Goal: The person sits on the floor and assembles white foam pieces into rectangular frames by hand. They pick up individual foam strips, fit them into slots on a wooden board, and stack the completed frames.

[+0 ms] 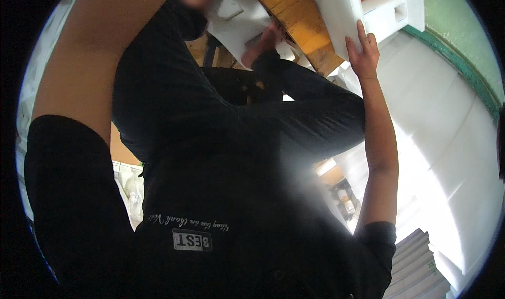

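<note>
My right hand (363,54) lies against the side of a thick white foam block (337,20), with its fingers spread and stretched out. The block has square openings cut into it and rests on an orange-brown wooden surface (288,9) at the top. Up along the left side runs my left forearm (121,15), which leaves the picture at the top edge. The left hand itself is out of sight. My legs in dark trousers (321,117) are bent beneath the wooden surface, with a bare foot (263,43) beside its edge.
Large white sheets (415,93) stand on the right, brightly lit, next to a green-edged pale wall panel (460,70). Grey ribbed material (418,265) is at the lower right. A whitish plastic bag (131,193) shows beside my left side. Small items (345,201) lie behind my right elbow.
</note>
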`<state>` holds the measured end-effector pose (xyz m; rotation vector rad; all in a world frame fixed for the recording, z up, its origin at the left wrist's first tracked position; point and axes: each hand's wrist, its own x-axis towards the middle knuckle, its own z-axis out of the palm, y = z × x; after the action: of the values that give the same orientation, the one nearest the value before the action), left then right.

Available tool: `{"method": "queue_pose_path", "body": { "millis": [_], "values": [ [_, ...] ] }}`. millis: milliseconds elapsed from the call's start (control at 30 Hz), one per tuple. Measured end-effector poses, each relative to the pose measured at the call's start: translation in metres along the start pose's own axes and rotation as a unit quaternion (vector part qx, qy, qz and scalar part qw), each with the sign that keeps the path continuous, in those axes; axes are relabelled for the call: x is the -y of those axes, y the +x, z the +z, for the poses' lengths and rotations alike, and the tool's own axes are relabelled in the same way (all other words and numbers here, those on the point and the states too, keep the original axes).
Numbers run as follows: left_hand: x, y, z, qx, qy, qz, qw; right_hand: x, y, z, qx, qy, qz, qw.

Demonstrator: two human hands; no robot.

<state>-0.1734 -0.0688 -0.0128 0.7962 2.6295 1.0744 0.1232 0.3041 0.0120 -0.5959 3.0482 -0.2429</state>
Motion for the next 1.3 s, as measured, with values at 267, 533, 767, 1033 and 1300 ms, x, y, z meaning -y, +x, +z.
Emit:
{"method": "queue_pose_path", "body": {
  "millis": [267,533,767,1033,1300],
  "values": [
    [-0.029,-0.008,0.005,-0.06,0.115,0.073,0.989,0.003,0.002,-0.004,0.009,0.005,-0.005,1.0],
    [-0.109,-0.051,0.055,-0.063,0.161,0.072,0.982,0.006,0.003,-0.008,0.022,0.023,0.015,0.999],
    [-0.128,-0.064,0.065,-0.005,0.244,0.023,0.97,0.007,0.003,-0.01,0.028,0.02,0.039,0.999],
    [-0.136,-0.064,0.064,-0.004,0.257,0.012,0.966,0.014,0.005,-0.017,0.016,0.048,0.068,0.996],
    [-0.147,-0.066,0.057,0.008,0.267,0.005,0.964,0.028,0.006,-0.004,-0.157,-0.084,0.366,0.913]
  ]
}}
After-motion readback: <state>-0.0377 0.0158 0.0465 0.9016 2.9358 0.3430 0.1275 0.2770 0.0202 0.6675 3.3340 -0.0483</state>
